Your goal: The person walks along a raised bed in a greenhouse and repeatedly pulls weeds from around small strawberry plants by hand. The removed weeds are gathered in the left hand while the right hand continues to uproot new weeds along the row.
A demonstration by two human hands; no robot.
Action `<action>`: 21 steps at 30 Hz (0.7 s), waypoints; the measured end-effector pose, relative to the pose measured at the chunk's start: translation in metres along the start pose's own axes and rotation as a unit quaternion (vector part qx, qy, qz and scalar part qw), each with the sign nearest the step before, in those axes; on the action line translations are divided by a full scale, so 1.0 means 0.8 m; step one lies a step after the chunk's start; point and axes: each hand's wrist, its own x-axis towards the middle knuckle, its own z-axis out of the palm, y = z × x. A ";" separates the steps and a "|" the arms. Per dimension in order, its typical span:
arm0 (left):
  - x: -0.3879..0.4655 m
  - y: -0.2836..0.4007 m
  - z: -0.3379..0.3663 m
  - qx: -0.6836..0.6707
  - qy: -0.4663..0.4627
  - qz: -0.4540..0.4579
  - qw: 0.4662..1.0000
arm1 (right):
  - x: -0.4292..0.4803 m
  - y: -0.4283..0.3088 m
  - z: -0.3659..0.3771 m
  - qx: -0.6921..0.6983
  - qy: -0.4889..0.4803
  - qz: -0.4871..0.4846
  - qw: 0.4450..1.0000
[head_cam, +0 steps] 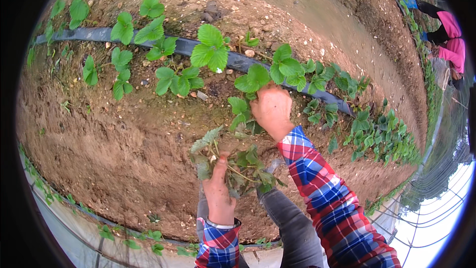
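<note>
My left hand (pixel 219 193) holds a loose bunch of pulled leaves and stems (pixel 241 167), some of them wilted, below the planted row. My right hand (pixel 272 109) reaches down among strawberry plants (pixel 254 78) at the near side of a black irrigation hose (pixel 238 61). Its fingertips are hidden by leaves and by the hand itself, so what they touch does not show. More green strawberry plants (pixel 210 48) grow along both sides of the hose.
The soil bed (pixel 130 137) slopes down toward my legs (pixel 293 219). Beyond the hose runs a dirt furrow (pixel 334 18). A co-worker in pink (pixel 452 52) bends over another row at the far right. Thin frame bars (pixel 420 227) curve at the lower right.
</note>
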 end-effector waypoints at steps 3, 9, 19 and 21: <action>-0.001 0.006 -0.010 -0.015 -0.018 0.020 1.000 | 0.004 0.000 -0.005 0.011 0.015 -0.010 1.000; 0.001 0.010 -0.024 -0.007 -0.020 0.018 1.000 | 0.009 0.001 -0.001 0.023 -0.017 -0.008 1.000; -0.004 0.023 -0.027 0.005 -0.036 0.007 0.999 | 0.018 0.001 -0.002 -0.054 -0.062 -0.020 0.996; -0.004 0.023 -0.028 0.013 -0.043 0.022 0.999 | 0.041 0.016 -0.011 -0.057 0.020 -0.159 0.986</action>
